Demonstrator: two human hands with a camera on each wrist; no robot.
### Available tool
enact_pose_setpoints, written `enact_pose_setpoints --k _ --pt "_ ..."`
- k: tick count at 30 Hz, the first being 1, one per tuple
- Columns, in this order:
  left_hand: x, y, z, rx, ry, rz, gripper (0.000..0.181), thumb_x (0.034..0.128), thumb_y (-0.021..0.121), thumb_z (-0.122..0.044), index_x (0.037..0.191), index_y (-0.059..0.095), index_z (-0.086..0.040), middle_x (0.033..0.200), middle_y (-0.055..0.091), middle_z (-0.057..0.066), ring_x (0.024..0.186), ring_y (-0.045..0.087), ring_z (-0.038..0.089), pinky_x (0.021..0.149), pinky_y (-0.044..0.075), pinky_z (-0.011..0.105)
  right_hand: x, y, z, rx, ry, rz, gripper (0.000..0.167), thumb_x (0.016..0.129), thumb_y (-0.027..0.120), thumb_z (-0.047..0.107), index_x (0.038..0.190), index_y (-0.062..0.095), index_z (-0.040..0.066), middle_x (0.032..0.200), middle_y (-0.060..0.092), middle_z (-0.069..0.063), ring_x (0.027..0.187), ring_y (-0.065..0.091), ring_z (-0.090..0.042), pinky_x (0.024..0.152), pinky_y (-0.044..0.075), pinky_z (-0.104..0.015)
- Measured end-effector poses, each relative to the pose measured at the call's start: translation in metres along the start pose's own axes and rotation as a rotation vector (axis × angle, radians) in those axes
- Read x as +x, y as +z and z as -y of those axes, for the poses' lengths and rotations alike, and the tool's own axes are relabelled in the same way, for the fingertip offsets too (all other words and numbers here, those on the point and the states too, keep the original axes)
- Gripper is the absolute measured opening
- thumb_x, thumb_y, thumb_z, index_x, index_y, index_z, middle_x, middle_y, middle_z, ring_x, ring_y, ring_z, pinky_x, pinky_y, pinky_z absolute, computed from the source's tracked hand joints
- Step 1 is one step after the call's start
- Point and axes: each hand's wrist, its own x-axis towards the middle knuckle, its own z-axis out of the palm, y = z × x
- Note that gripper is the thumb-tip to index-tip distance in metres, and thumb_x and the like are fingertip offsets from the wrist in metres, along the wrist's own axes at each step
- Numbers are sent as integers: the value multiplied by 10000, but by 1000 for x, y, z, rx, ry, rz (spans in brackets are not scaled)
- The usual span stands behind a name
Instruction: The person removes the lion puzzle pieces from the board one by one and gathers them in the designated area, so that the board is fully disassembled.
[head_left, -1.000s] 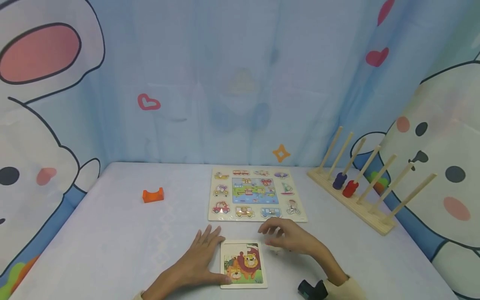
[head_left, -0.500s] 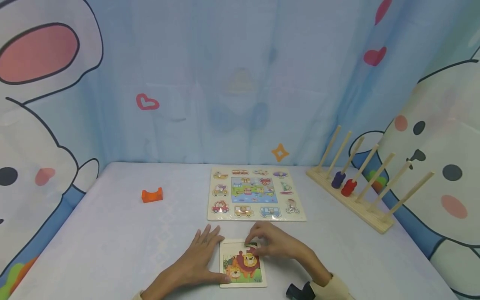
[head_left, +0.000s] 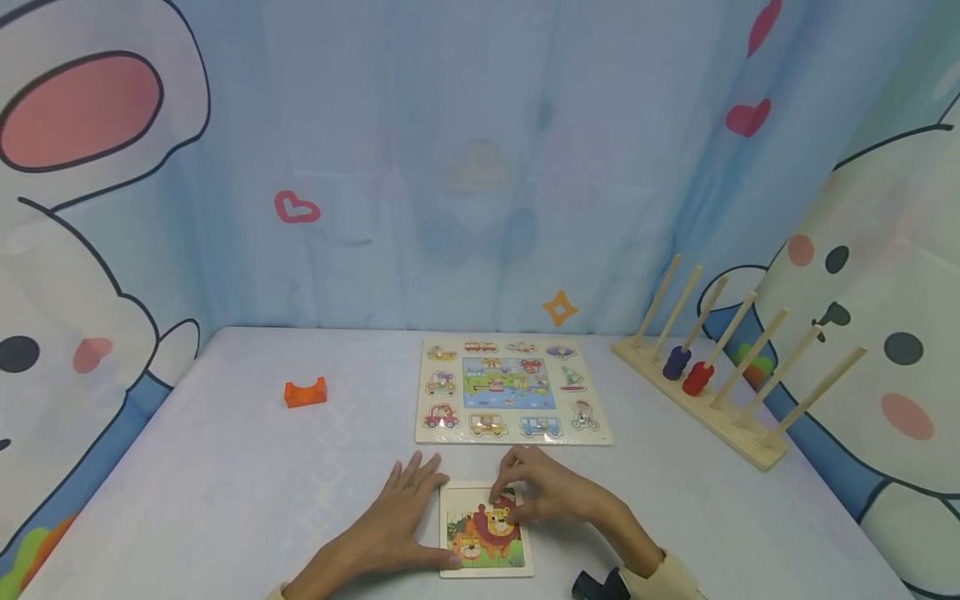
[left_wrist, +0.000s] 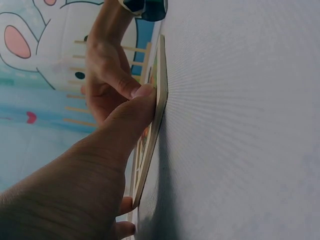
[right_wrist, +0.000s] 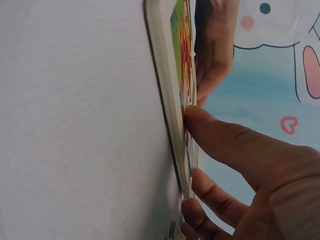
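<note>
A small framed jigsaw puzzle with a lion picture lies flat on the table before me. The upper left of its picture area shows pale bare board. My left hand lies along its left side with spread, straight fingers. The left thumb rests on the lower left frame, and the index fingertip touches the upper left corner. My right hand is over the upper right corner, thumb and fingers bent around a puzzle piece by the lion's mane. The right thumb touches the picture; the fingers partly hide the piece.
A larger vehicle puzzle board lies just behind. A wooden peg rack with one blue and one red bead stack stands at right. An orange curved block sits at left. A small piece shows near the right fingertips.
My right hand has moved left from beside the lion puzzle onto its upper right corner, then slightly down with thumb and fingers at the piece. The left hand has stayed in place.
</note>
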Motion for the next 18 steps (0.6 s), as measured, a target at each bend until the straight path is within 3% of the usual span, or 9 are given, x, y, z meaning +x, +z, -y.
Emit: enact_pose_setpoints --k 18 --pt "0 1 1 -2 -2 3 1014 679 644 -764 1408 394 -104 1579 217 134 1463 95 360 1172 79 558 0 2 2 -8 3 -4 245 740 797 172 903 699 327 989 487 131 1003 409 -110 912 355 -363"
